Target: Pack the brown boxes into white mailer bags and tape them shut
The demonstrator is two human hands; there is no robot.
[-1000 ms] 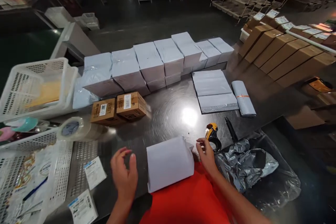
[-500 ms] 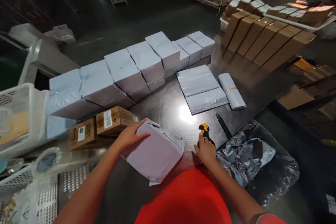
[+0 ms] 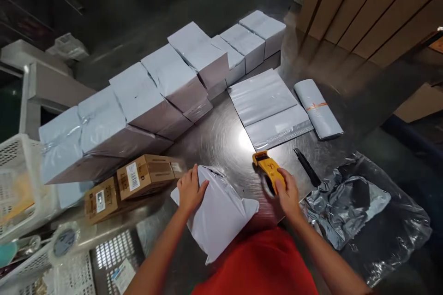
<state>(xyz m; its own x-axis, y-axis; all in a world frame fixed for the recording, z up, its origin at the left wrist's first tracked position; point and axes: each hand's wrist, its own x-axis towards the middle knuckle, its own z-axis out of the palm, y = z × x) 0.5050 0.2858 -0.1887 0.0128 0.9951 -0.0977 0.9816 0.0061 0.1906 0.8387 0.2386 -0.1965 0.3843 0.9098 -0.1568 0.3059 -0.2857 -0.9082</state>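
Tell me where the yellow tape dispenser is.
In the head view, the yellow tape dispenser is in the right hand, just right of the wrapped parcel under the left hand.

The wrapped parcel (image 3: 218,214) lies on the table (image 3: 221,140) under my left hand (image 3: 190,189). Right of the parcel, my right hand (image 3: 287,193) grips the tape dispenser (image 3: 268,170). Left of it sit two cartons (image 3: 129,184); behind it, flat mailers (image 3: 270,108).

cardboard boxes (image 3: 363,9) cut off, white basket (image 3: 14,179) blurred
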